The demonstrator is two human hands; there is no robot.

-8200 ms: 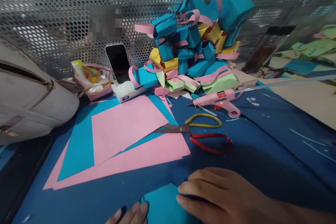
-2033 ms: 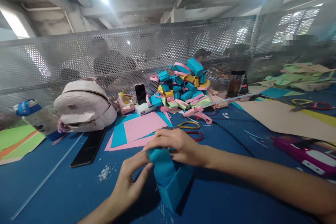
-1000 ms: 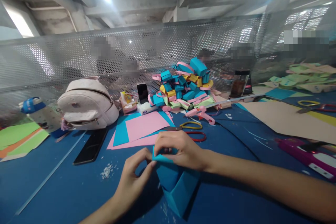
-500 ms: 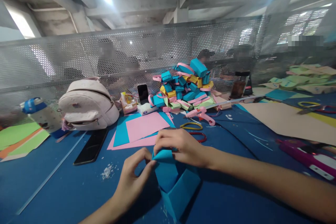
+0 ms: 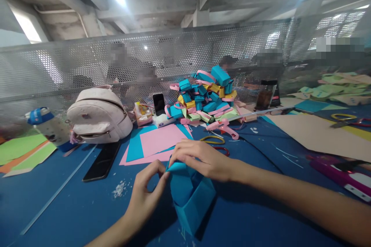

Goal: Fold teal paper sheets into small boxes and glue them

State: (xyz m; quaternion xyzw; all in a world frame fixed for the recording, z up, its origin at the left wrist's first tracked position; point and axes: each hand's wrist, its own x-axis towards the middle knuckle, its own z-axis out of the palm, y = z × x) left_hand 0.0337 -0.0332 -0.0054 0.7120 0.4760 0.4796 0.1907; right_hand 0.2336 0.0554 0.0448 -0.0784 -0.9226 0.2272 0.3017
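A folded blue paper box (image 5: 189, 200) stands on the blue table in front of me, its near end open between slanting walls. My left hand (image 5: 149, 189) pinches the box's upper left corner between thumb and forefinger. Over the far top edge lies my right hand (image 5: 199, 158), its fingers curled round the paper, so that part of the box is hidden. Just beyond my right hand are red-handled scissors (image 5: 223, 150), mostly covered, and yellow-handled scissors (image 5: 213, 139). A pink hot glue gun (image 5: 224, 126) lies farther back with its cord trailing right.
Pink paper sheets (image 5: 160, 139) lie behind the box. A heap of blue, yellow and pink paper pieces (image 5: 203, 94) rises before the perforated screen (image 5: 174, 54). Left are a black phone (image 5: 102, 162), white backpack (image 5: 98, 115) and bottle (image 5: 48, 127); right, a magenta tool (image 5: 339, 175) and beige paper (image 5: 313, 131).
The box has tipped slightly, its near end shifting up and left in view. My right hand has flattened a little over the top edge; my left keeps its pinch.
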